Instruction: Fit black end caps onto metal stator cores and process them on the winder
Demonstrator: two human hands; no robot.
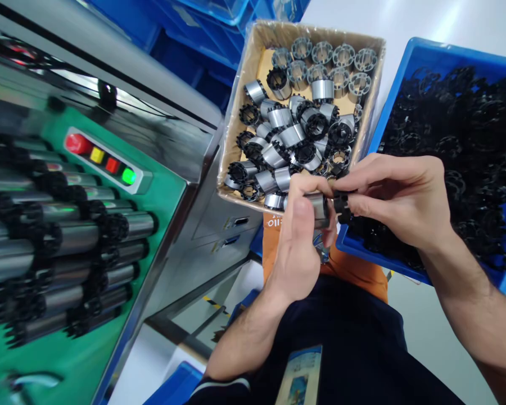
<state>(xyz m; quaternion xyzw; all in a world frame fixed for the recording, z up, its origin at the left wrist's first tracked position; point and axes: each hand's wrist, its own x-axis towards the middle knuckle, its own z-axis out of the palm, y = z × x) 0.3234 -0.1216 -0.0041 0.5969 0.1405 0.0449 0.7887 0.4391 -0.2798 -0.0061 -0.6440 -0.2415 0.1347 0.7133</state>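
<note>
My left hand (299, 242) is wrapped round a silvery metal cylinder (321, 211), probably a motor stator core, lying on its side above the near edge of the carton. Between thumb and fingers, my right hand (398, 197) pinches a black toothed plastic ring (342, 207). The ring is at the cylinder's right end; whether they touch, I cannot tell. Just beyond my hands stands a plastic-lined cardboard box (226, 152) holding many metal cylinders, several with black toothed ends. Under my right hand, a blue bin (390, 107) holds a heap of black plastic rings.
To the left, a green work surface (160, 225) bears rows of metal cylinders with black ends. A control box (109, 160) with red, yellow and green buttons sits there. Blue crates (202, 34) stand behind. Metal drawers (223, 230) lie between the green surface and my body.
</note>
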